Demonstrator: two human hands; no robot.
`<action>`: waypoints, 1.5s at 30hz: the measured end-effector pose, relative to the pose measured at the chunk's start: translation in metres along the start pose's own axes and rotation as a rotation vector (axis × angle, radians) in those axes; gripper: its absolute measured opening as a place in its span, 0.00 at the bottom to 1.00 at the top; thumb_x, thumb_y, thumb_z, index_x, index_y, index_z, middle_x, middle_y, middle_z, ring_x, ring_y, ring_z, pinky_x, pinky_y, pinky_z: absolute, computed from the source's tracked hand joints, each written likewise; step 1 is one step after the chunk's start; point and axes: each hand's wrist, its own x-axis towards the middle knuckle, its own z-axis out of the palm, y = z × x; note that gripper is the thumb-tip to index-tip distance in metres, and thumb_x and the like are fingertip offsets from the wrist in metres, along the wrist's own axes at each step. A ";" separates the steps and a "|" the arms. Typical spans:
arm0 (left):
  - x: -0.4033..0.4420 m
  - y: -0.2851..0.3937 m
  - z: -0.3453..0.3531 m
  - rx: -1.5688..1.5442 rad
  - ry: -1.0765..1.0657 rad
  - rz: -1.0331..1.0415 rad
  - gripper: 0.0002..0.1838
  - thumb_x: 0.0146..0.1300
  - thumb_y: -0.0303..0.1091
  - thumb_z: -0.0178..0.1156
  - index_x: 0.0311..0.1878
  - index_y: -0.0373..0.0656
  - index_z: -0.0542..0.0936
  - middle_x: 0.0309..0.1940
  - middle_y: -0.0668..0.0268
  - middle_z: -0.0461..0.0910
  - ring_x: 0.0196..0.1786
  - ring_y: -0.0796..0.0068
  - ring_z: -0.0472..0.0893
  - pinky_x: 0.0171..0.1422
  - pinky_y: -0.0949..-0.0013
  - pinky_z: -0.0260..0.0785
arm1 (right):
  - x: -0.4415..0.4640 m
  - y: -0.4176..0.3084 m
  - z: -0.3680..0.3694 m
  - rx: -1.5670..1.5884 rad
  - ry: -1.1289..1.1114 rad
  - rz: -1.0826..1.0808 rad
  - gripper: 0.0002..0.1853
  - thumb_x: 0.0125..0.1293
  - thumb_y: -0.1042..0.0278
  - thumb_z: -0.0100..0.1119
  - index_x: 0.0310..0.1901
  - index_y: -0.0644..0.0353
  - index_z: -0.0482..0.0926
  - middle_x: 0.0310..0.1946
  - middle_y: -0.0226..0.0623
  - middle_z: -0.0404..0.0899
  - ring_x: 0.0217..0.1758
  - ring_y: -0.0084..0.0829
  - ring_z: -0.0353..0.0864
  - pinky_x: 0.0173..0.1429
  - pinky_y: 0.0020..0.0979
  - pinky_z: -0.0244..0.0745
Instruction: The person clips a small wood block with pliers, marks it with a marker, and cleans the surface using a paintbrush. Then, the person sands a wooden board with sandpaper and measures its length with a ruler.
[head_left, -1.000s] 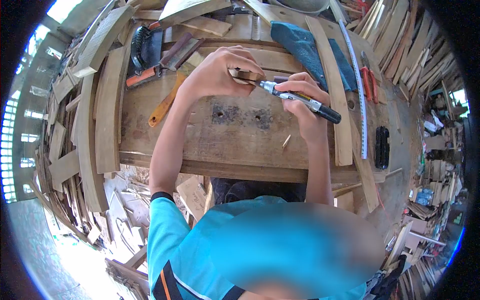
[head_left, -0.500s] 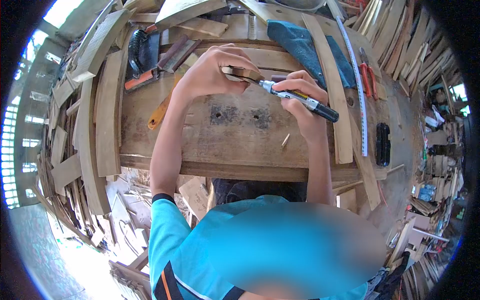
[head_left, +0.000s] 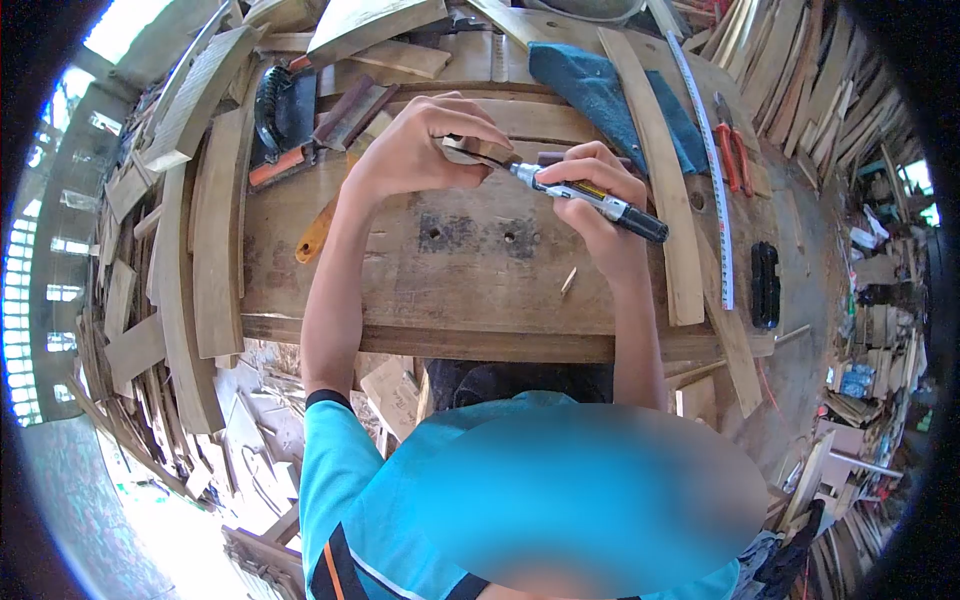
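Note:
My left hand point(head_left: 425, 145) is closed around a small wooden piece point(head_left: 465, 155), held above the workbench point(head_left: 400, 290). A dark line or edge shows along the piece, and my fingers hide most of it. In my right hand point(head_left: 615, 185) is a silver marker point(head_left: 598, 202) with a black rear end, gripped like a pen. Its front end points left and meets the right end of the wooden piece; whether the tip touches is too small to tell. Below my right hand a short, pale pointed stick point(head_left: 568, 281) lies on the bench.
Left of my hands are a hand tool with a black handle point(head_left: 268, 112) and a yellow-orange handle point(head_left: 318, 235). On the right lie a blue cloth point(head_left: 590, 90), a long board point(head_left: 660, 190), a measuring tape point(head_left: 716, 190), red-handled pliers point(head_left: 735, 155) and a black object point(head_left: 765, 285).
The marker and my right hand have shifted slightly left. The wooden piece appears turned a little, with less of its right end showing. Both hands keep their hold.

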 end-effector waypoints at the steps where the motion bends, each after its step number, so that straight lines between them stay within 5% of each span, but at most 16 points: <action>1: 0.000 0.000 -0.001 -0.002 -0.011 -0.013 0.18 0.33 0.23 0.62 0.34 0.42 0.82 0.29 0.64 0.79 0.34 0.70 0.76 0.42 0.70 0.67 | 0.000 0.000 0.000 0.000 0.002 -0.002 0.13 0.39 0.72 0.53 0.30 0.60 0.81 0.26 0.34 0.71 0.33 0.27 0.70 0.40 0.25 0.67; 11: -0.005 0.000 -0.014 -0.012 0.072 -0.013 0.18 0.35 0.21 0.62 0.36 0.41 0.81 0.31 0.68 0.79 0.34 0.77 0.76 0.43 0.74 0.67 | 0.000 0.002 -0.002 -0.088 0.024 -0.050 0.12 0.38 0.76 0.52 0.28 0.61 0.80 0.26 0.35 0.73 0.33 0.27 0.71 0.40 0.25 0.67; 13: -0.010 -0.003 -0.018 -0.165 0.145 -0.200 0.17 0.37 0.20 0.62 0.37 0.40 0.79 0.33 0.71 0.77 0.36 0.82 0.74 0.43 0.78 0.65 | 0.000 0.000 -0.002 -0.089 0.021 -0.062 0.12 0.38 0.77 0.52 0.28 0.61 0.80 0.26 0.35 0.73 0.33 0.27 0.72 0.40 0.25 0.67; 16: -0.012 -0.009 -0.018 -0.250 0.164 -0.214 0.16 0.39 0.19 0.61 0.37 0.40 0.77 0.35 0.73 0.75 0.36 0.86 0.71 0.43 0.80 0.64 | 0.000 -0.005 0.000 0.042 0.057 0.052 0.12 0.41 0.78 0.52 0.31 0.62 0.79 0.28 0.35 0.74 0.34 0.26 0.72 0.40 0.24 0.67; 27: -0.007 -0.010 -0.006 -0.322 0.024 -0.185 0.16 0.39 0.18 0.58 0.37 0.39 0.76 0.35 0.73 0.75 0.38 0.84 0.71 0.44 0.79 0.63 | -0.003 -0.010 0.006 0.278 0.090 0.038 0.13 0.46 0.78 0.53 0.37 0.63 0.78 0.32 0.34 0.73 0.35 0.23 0.72 0.39 0.23 0.68; 45: -0.007 -0.008 -0.006 -0.408 0.029 -0.245 0.15 0.40 0.19 0.59 0.37 0.39 0.75 0.34 0.73 0.75 0.39 0.84 0.71 0.46 0.78 0.63 | -0.006 -0.005 0.000 0.155 0.110 0.013 0.09 0.47 0.77 0.53 0.33 0.64 0.77 0.30 0.35 0.73 0.31 0.24 0.73 0.36 0.23 0.69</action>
